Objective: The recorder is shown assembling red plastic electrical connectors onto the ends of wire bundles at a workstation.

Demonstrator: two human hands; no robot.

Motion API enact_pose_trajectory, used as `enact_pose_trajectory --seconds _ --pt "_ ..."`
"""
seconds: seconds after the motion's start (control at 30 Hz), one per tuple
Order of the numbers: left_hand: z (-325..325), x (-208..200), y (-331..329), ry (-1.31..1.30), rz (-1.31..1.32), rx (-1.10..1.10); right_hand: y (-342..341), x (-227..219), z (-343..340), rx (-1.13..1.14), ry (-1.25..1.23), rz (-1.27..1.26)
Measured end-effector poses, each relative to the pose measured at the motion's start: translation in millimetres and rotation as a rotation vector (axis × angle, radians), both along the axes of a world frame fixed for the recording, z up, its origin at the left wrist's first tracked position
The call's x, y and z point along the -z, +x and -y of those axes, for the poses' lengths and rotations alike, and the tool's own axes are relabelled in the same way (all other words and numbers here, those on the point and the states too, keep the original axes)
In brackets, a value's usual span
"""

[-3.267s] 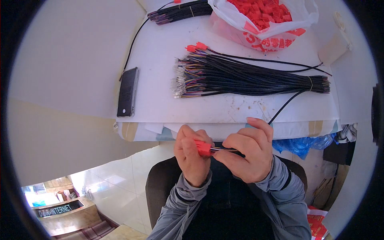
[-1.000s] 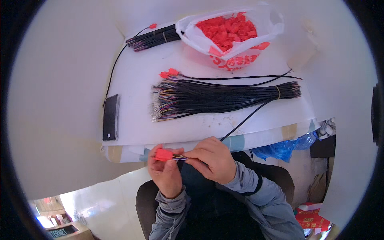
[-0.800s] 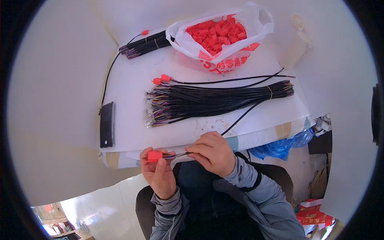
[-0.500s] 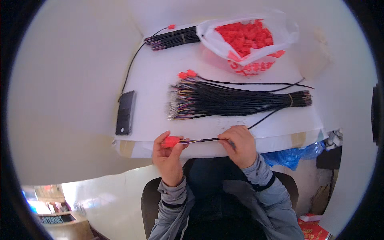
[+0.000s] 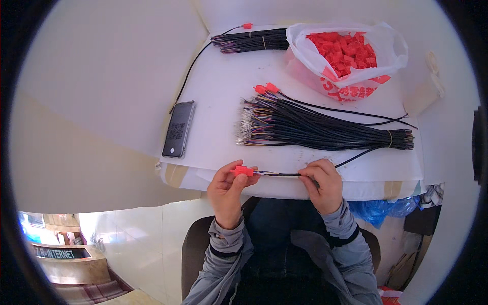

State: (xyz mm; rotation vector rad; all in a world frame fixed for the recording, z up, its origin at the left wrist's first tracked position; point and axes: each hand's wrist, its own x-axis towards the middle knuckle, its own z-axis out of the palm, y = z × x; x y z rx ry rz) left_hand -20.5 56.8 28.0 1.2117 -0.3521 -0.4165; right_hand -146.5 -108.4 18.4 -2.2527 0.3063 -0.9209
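My left hand [image 5: 226, 190] pinches a red plastic connector [image 5: 243, 171] between thumb and fingers. Thin coloured wires run out of the connector's right side into a black cable [image 5: 288, 175]. My right hand [image 5: 324, 184] is closed on that cable a short way along, holding it level over the table's front edge. Beyond my right hand the cable slants up toward a large bundle of black cables [image 5: 325, 124]. At the bundle's left end are stripped wires with small metal terminals. Two finished red connectors [image 5: 267, 88] on cables lie along its far side.
A white plastic bag [image 5: 300, 38] full of red connectors stands at the back right. Another tied cable bundle [image 5: 251, 42] lies beside it. A phone [image 5: 179, 129] rests at the table's left, near a single long cable [image 5: 191, 68]. Partition walls bound the white tabletop [image 5: 213, 96].
The view has shifted, so the table's contents sit further right in it. Both hands keep their hold on the connector and cable, and the connector has turned slightly in my left fingers.
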Motion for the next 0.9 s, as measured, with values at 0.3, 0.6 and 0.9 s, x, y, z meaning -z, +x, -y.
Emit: enact_pose_trajectory --seconds 0.3,0.6,0.9 --pt "1 4 3 0.029 -0.001 0.009 2 3 1 0.005 -0.003 0.001" --pt "-2 -9 -1 -0.051 0.005 0.108 13 -30 -17 -0.048 -0.031 0.118" --pt "-3 -13 -12 -0.122 0.040 0.163 16 -51 -22 -0.149 -0.080 0.085"
